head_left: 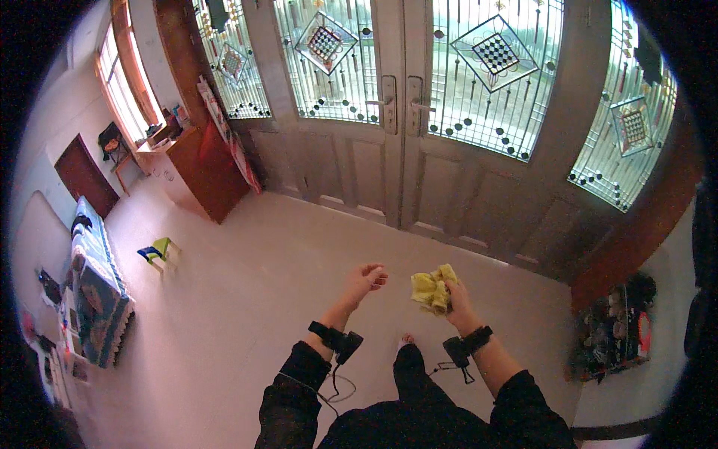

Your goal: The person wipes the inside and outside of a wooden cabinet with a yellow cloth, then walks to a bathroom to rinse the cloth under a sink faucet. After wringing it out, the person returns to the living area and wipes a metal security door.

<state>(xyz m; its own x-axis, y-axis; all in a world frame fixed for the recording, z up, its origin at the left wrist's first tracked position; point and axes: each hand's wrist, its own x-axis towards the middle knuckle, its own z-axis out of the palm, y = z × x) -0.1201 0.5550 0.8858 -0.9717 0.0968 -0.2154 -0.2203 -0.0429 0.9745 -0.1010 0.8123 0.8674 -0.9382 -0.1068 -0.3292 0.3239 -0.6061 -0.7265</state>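
Note:
A crumpled yellow cloth (431, 289) is gripped in my right hand (459, 299), out in front of my body. My left hand (367, 280) holds nothing; its fingers are loosely bent, a short way left of the cloth and not touching it. Each forearm carries a black strapped device, the left one (341, 343) with a cable trailing from it and the right one (466, 345) with a looped cord. Ahead stands a double door (401, 168) with patterned glass panels and a metal lever handle (388, 104) on the left leaf. Both leaves look closed.
Pale floor (235, 314) spreads around my feet. At left are a small green-and-blue stool (158, 251) and a sofa (98, 286) under a patterned cover. A reddish-brown cabinet (207, 174) stands left of the door. A loaded shoe rack (614, 331) is at right.

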